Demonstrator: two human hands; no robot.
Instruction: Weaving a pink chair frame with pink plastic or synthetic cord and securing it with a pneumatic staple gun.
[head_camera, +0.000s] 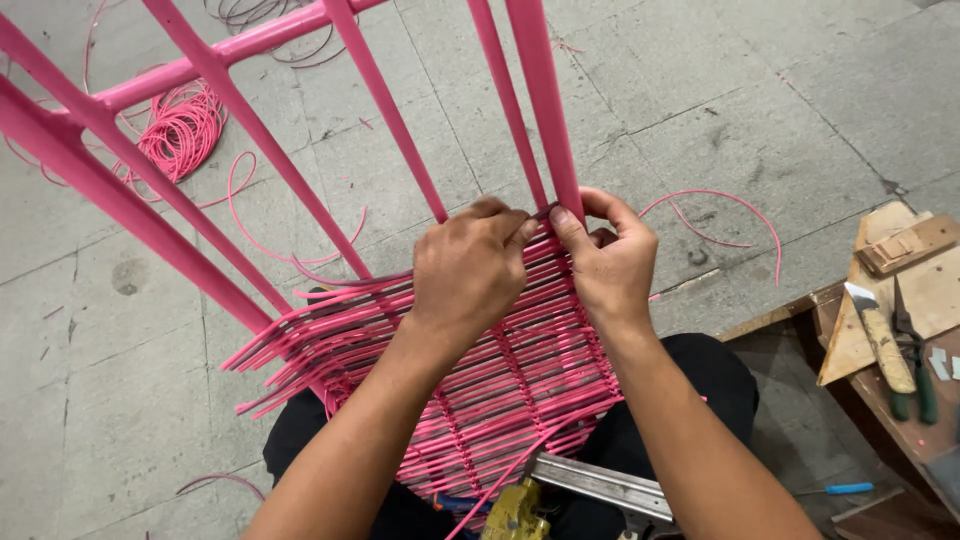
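Pinching pink woven cane panel (500, 375): left hand (468, 268), right hand (608, 262), strands tight.

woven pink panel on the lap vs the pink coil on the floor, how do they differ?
The woven panel has its strands laid straight and interlaced on the pink frame; the coil is loose, looped cord. The panel rests on the person's lap under the left hand and right hand; the coil lies untouched on the concrete floor, far left. Both look like the same pink cord.
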